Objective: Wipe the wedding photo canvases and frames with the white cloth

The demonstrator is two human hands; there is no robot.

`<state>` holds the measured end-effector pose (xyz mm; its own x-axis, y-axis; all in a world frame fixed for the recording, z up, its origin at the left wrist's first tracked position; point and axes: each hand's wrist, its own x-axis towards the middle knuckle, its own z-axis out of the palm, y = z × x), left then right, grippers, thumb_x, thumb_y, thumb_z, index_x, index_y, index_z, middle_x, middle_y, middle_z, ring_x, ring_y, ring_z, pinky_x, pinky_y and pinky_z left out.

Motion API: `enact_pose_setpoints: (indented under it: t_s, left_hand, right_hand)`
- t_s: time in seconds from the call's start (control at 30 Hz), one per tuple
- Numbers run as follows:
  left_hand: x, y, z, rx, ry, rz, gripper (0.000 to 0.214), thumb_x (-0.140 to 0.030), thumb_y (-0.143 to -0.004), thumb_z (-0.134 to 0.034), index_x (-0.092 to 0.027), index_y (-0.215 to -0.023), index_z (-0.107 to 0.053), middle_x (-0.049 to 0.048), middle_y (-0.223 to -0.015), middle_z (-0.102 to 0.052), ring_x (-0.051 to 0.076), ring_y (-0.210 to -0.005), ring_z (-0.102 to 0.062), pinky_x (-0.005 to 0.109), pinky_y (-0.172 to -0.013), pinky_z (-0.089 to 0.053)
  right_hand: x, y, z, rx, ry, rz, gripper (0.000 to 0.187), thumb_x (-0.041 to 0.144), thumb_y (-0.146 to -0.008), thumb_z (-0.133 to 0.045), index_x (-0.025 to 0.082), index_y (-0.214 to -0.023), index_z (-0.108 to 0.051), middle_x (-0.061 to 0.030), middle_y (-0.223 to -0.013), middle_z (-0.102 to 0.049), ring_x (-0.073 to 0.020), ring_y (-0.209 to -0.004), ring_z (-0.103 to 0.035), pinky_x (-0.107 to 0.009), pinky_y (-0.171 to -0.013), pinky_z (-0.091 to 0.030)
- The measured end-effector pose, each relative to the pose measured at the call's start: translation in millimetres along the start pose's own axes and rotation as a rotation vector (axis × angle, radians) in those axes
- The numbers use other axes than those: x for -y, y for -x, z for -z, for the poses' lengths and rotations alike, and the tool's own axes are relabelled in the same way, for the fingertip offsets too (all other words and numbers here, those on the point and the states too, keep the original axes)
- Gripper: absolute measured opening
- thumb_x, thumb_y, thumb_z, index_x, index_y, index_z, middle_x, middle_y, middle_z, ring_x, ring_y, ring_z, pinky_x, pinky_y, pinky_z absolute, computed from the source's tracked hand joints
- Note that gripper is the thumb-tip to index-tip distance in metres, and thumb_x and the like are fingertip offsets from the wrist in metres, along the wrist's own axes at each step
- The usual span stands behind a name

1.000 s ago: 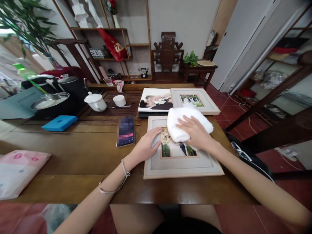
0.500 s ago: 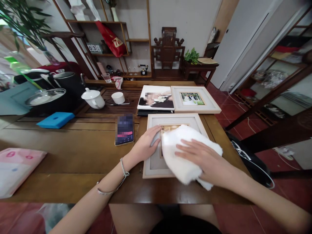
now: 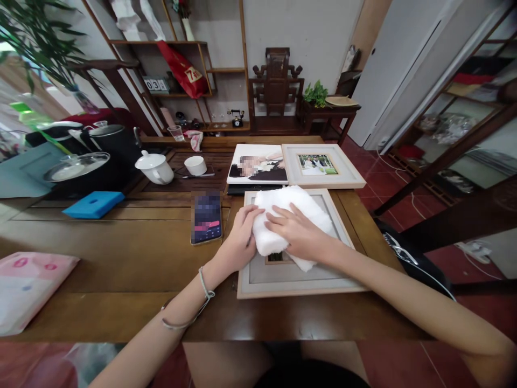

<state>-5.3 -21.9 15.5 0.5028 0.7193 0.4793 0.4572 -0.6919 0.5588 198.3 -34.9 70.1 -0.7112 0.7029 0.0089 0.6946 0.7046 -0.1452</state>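
Observation:
A light wood picture frame lies flat on the table before me. A folded, fluffy white towel covers most of its middle, and a dark strip of the picture shows below it. My right hand is on the towel, fingers spread over its top and holding it against the frame. My left hand rests on the frame's left border, its fingers slightly bent and fingertips at the towel's left edge. Part of that hand's thumb is hidden. A phone lies left of the frame.
Behind the frame lie a photo panel and a second framed photo. Further left are a white lidded cup, a small white bowl, a blue sponge-like block and a pink-white packet. The table edge is near my lap.
My right hand has moved the towel left and away from me across the frame, up to my left hand. My left fingers have bent a little and stay at the left border.

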Motion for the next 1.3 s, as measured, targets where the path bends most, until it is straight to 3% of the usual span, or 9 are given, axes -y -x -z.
enact_pose_setpoints:
  t_s: [0.17, 0.27, 0.43, 0.53, 0.63, 0.73, 0.9, 1.07, 1.3]
  left_hand:
    - [0, 0, -0.2, 0.029, -0.026, 0.013, 0.060, 0.000, -0.084, -0.039, -0.014, -0.142, -0.034, 0.0200, -0.144, -0.035, 0.028, -0.140, -0.034, 0.052, -0.117, -0.031]
    - [1, 0, -0.9, 0.071, -0.029, 0.012, 0.054, -0.005, -0.088, -0.041, -0.013, -0.141, -0.038, 0.0194, -0.143, -0.044, 0.028, -0.138, -0.041, 0.051, -0.117, -0.034]
    - [4, 0, -3.4, 0.094, -0.039, -0.016, 0.036, -0.013, -0.092, -0.047, -0.015, -0.128, -0.055, 0.0159, -0.135, -0.057, 0.028, -0.135, -0.048, 0.053, -0.113, -0.040]
    - [4, 0, -3.6, 0.085, -0.038, -0.013, 0.033, -0.016, -0.093, -0.049, -0.014, -0.125, -0.058, 0.0166, -0.137, -0.057, 0.028, -0.134, -0.049, 0.051, -0.113, -0.042]
    - [1, -2, -1.9, 0.078, -0.031, -0.018, 0.031, -0.017, -0.093, -0.049, -0.014, -0.122, -0.060, 0.0166, -0.137, -0.056, 0.028, -0.132, -0.051, 0.049, -0.111, -0.044]
    - [-2, -3, 0.3, 0.099, -0.021, -0.010, 0.029, -0.017, -0.093, -0.050, -0.014, -0.120, -0.062, 0.0162, -0.129, -0.060, 0.027, -0.122, -0.059, 0.046, -0.104, -0.050]
    - [-5, -3, 3.0, 0.104, -0.022, 0.049, 0.028, -0.018, -0.092, -0.054, -0.014, -0.118, -0.064, 0.0152, -0.116, -0.065, 0.027, -0.109, -0.064, 0.045, -0.097, -0.053]
    - [-7, -5, 3.9, 0.138, 0.009, 0.015, 0.027, -0.014, -0.092, -0.052, -0.017, -0.116, -0.063, 0.0121, -0.119, -0.065, 0.025, -0.112, -0.063, 0.043, -0.099, -0.053]
    - [4, -1, -3.3, 0.057, -0.018, -0.032, 0.027, -0.017, -0.092, -0.053, -0.017, -0.118, -0.060, 0.0148, -0.137, -0.056, 0.027, -0.132, -0.052, 0.050, -0.110, -0.045]
  right_hand:
    - [-2, 36, 14, 0.113, -0.177, 0.170, 0.068, -0.005, -0.066, -0.054, 0.017, -0.129, -0.059, -0.0105, -0.142, -0.056, -0.0275, -0.143, -0.033, -0.057, -0.117, -0.019]
    - [-15, 67, 25, 0.177, -0.251, 0.101, 0.077, -0.008, -0.061, -0.046, 0.023, -0.130, -0.059, -0.0036, -0.141, -0.057, -0.0219, -0.140, -0.039, -0.050, -0.119, -0.020]
    - [-63, 85, 43, -0.023, -0.299, -0.076, 0.061, 0.001, -0.073, -0.046, 0.023, -0.127, -0.063, -0.0054, -0.136, -0.061, -0.0276, -0.128, -0.053, -0.051, -0.109, -0.039]
    - [-83, 65, 49, -0.217, -0.476, -0.087, 0.051, 0.009, -0.080, -0.048, 0.020, -0.128, -0.063, -0.0082, -0.129, -0.066, -0.0270, -0.111, -0.065, -0.044, -0.093, -0.053]
    - [-82, 23, 43, -0.353, -0.487, 0.026, 0.047, 0.012, -0.084, -0.050, 0.018, -0.129, -0.061, -0.0099, -0.132, -0.064, -0.0266, -0.119, -0.060, -0.045, -0.101, -0.047]
    - [-69, -27, 28, -0.275, -0.314, 0.207, 0.052, 0.007, -0.082, -0.051, 0.018, -0.132, -0.058, -0.0090, -0.139, -0.058, -0.0248, -0.137, -0.044, -0.047, -0.114, -0.032]
    - [-60, -68, 4, -0.091, -0.157, 0.207, 0.068, -0.004, -0.071, -0.051, 0.015, -0.137, -0.053, -0.0116, -0.144, -0.054, -0.0246, -0.141, -0.036, -0.050, -0.117, -0.024]
    - [-69, -39, 7, -0.081, -0.048, 0.159, 0.061, 0.001, -0.073, -0.050, 0.017, -0.132, -0.057, -0.0098, -0.138, -0.059, -0.0241, -0.139, -0.040, -0.050, -0.116, -0.024]
    - [-67, 31, 18, -0.029, 0.197, -0.093, 0.064, -0.003, -0.065, -0.050, 0.013, -0.126, -0.060, -0.0151, -0.133, -0.062, -0.0310, -0.134, -0.046, -0.055, -0.111, -0.032]
